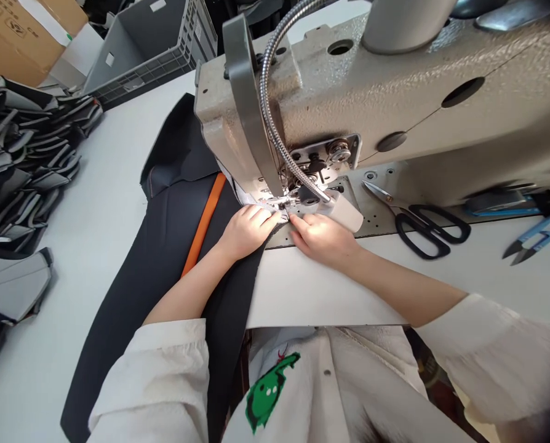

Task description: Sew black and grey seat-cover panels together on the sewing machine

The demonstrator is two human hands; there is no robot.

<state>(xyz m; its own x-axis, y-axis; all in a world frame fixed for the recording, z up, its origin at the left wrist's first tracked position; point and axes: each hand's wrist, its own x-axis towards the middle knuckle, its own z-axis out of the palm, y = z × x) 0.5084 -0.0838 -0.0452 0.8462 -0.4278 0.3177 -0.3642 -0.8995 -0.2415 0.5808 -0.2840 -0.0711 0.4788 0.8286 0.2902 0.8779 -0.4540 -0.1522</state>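
Observation:
A black fabric panel (164, 227) with an orange stripe (205, 221) lies over the table and hangs toward my lap. Its light edge runs beneath the needle area of a beige sewing machine (395, 80). My left hand (250, 231) rests on the panel just left of the presser foot (283, 204), its fingers closed on the fabric and its thumb pointing at the needle. On the other side, my right hand (328, 240) has curled fingers, with index fingertip and thumb at the panel's edge by the needle. The contact under both hands is partly hidden.
Black-handled scissors (422, 227) and blue thread snips (536, 237) lie to the right. A white lamp head (344, 211) on a metal flexible hose (268, 92) hangs close above my right hand. Stacked fabric pieces (26, 172), a grey crate (150, 55) and a cardboard box (26, 37) stand left.

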